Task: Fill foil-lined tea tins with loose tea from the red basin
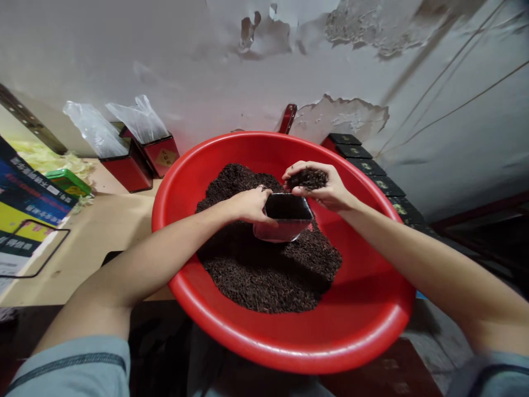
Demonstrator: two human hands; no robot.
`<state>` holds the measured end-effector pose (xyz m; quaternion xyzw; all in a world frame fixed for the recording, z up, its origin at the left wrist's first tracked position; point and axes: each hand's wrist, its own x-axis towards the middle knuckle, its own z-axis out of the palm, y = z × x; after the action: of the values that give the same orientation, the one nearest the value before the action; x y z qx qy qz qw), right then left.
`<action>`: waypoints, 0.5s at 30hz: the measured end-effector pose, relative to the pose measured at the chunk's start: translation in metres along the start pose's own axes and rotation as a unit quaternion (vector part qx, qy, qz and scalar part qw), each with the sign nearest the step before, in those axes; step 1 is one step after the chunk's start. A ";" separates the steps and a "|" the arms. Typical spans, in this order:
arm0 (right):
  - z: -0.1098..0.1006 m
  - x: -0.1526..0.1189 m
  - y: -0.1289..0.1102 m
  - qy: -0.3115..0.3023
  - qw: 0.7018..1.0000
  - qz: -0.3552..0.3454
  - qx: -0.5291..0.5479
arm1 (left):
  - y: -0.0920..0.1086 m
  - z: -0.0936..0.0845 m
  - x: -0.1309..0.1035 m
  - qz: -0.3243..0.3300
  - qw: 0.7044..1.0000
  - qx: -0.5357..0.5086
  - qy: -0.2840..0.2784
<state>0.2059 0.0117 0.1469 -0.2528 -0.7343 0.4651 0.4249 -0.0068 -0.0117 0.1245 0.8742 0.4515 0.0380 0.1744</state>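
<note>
A wide red plastic basin holds a broad heap of dark, loose tea leaves. My left hand grips the left side of a small square clear-walled container, whose open top faces up and whose inside looks dark. The container is over the heap; whether it rests on the leaves I cannot tell. Just to its right and a little higher, my right hand is cupped palm up around a handful of tea leaves.
Two red tins with clear plastic bags sticking out stand on the wooden table at left. Nearby lie a green box and a printed bag. Dark-lidded tins line the basin's right side. A peeling wall rises behind.
</note>
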 end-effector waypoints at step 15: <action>-0.061 0.013 0.177 0.000 0.945 0.229 -0.235 | 0.012 -0.007 -0.002 -0.030 0.998 0.040 -0.032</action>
<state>0.2469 0.1280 0.0056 -0.5073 -0.7448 0.3639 0.2355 0.0000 -0.0178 0.1352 0.8674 0.4727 -0.0136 0.1547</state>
